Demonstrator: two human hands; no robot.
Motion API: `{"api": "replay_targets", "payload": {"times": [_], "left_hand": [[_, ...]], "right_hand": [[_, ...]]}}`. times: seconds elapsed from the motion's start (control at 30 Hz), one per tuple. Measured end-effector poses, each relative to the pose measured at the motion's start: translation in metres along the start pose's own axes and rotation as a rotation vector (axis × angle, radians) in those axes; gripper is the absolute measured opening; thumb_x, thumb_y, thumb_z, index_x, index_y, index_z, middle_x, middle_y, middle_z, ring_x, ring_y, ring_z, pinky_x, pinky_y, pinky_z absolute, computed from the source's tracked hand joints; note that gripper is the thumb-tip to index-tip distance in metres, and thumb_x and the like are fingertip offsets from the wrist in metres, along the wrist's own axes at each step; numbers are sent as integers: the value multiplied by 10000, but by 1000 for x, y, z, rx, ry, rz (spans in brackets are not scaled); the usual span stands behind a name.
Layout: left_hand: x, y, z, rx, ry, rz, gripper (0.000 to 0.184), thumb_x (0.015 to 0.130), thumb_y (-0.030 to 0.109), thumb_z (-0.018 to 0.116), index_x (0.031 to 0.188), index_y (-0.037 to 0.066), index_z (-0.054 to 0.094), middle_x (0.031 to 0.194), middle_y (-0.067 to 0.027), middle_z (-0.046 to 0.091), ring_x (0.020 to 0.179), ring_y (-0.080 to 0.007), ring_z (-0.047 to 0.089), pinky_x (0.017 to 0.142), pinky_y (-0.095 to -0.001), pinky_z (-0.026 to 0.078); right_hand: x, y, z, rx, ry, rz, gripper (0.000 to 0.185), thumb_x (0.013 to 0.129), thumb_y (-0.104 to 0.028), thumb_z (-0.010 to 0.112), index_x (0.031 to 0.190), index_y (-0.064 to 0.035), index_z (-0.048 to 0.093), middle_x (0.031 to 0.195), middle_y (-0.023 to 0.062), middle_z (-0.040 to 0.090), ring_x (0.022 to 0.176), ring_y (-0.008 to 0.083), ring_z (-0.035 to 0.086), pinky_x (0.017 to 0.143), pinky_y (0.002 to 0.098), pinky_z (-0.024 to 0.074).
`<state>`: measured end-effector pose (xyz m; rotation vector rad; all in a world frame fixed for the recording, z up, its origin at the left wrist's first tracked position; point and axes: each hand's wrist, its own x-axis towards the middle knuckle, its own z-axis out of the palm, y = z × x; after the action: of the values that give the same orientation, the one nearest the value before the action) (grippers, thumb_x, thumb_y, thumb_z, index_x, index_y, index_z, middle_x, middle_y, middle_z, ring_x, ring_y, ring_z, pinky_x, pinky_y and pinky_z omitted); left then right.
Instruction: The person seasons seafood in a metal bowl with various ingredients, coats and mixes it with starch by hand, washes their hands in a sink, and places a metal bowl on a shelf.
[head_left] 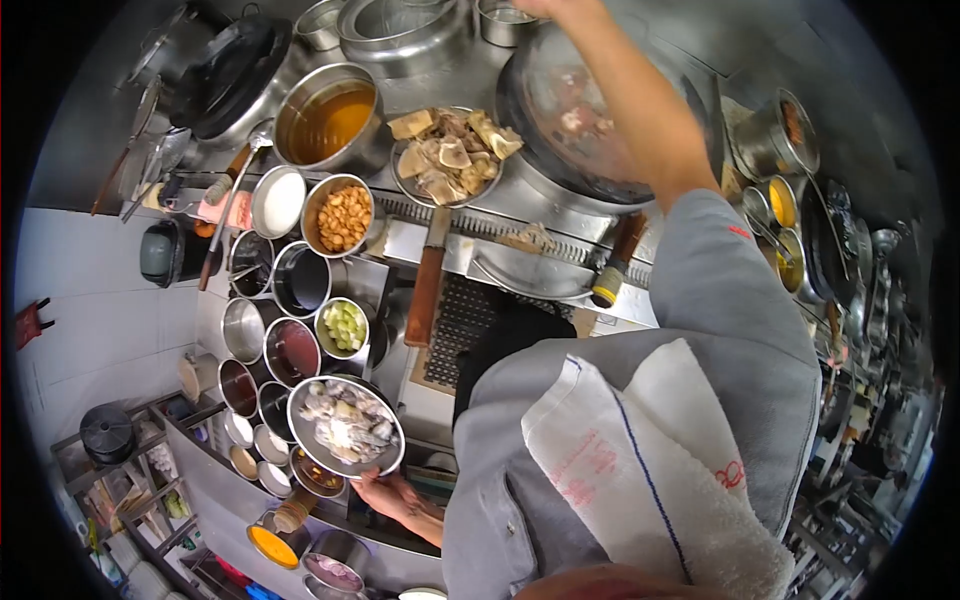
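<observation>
My left hand [388,497] grips the rim of a round metal bowl [396,440] from below right. Pale grey, raw-looking pieces [350,425] fill it, with a white patch on top; I cannot tell their kind. The bowl is over a cluster of seasoning pots. My right arm stretches across a large steaming wok [530,140] with reddish chunks in liquid. Only a bit of my right hand [540,5] shows at the top edge, beside a small metal pot [505,25]; its fingers are out of frame.
A pot of amber liquid [333,115] and a plate of pale cooked chunks [450,155] stand by the wok. A wooden-handled cleaver [428,280] lies across the counter edge. Fried pieces [343,218] and chopped greens [342,326] fill nearby containers. A towel [640,450] hangs over my shirt.
</observation>
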<state>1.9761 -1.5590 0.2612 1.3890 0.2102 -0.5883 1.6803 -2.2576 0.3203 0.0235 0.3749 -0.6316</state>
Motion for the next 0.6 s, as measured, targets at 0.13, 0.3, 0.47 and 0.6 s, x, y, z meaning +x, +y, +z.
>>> {"api": "replay_targets", "payload": {"times": [0.13, 0.3, 0.47, 0.6], "left_hand": [[24, -2, -30, -38, -11, 17, 636, 634, -24, 496, 1264, 53, 458, 1233, -150, 508, 1018, -292, 570, 666, -382, 545], [34, 10, -40, 11, -34, 43, 601, 654, -24, 520, 1250, 37, 464, 1187, -158, 535, 963, -276, 593, 647, -341, 546], [41, 23, -43, 42, 7, 102, 555, 633, -5, 552, 1185, 48, 517, 1111, -127, 581, 896, -247, 611, 586, -296, 505], [56, 25, -50, 76, 1, 112, 621, 618, -11, 549, 1230, 66, 483, 1139, -112, 572, 894, -243, 611, 581, -293, 494]], "right_hand": [[-120, 33, 26, 4, -6, -66, 287, 814, -15, 469, 1017, 187, 450, 657, 122, 452, 519, 207, 489, 454, 313, 493], [-240, 58, 16, 60, 159, 93, 366, 763, -40, 506, 1042, 197, 488, 699, 185, 535, 558, 269, 558, 481, 348, 497], [-305, 100, -7, -388, 311, -167, 290, 907, -135, 479, 1103, 74, 428, 809, 42, 505, 550, 88, 518, 424, 203, 488], [-307, 141, -19, -1286, 746, -462, 159, 827, -112, 580, 759, 31, 564, 602, 17, 506, 534, 67, 524, 433, 214, 425]]}}
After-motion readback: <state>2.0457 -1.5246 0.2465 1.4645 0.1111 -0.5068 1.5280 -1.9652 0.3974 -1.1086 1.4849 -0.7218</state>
